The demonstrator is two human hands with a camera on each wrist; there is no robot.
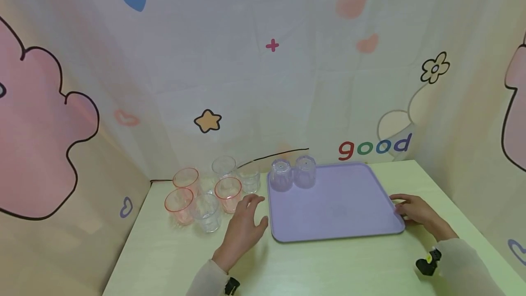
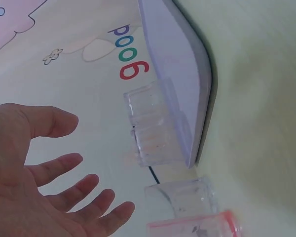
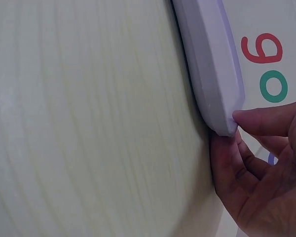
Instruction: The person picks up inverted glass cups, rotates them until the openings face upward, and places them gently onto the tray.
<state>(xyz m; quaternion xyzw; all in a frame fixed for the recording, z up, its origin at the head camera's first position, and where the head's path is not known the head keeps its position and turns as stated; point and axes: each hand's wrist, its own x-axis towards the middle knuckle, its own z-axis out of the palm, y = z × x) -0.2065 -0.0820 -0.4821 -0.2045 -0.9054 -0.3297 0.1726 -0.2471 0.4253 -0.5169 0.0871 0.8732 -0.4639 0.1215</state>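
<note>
A lilac tray (image 1: 337, 204) lies on the table, with two clear tumblers (image 1: 281, 176) upside down in its far left corner. My right hand (image 1: 415, 209) holds the tray's right edge. In the right wrist view, the thumb (image 3: 261, 120) lies on the rim and the other fingers are beside and under it. My left hand (image 1: 244, 227) is in the air left of the tray, fingers apart and holding nothing. Nearest to it is a pink tumbler (image 1: 228, 195), mouth up, among more pink and clear tumblers, such as a clear one (image 1: 207, 214).
Two other pink tumblers (image 1: 179, 207) stand at the left of the group, and clear ones (image 1: 249, 181) stand at the back. A printed cloth (image 1: 287, 95) hangs behind the pale table (image 1: 320, 264) and along both sides.
</note>
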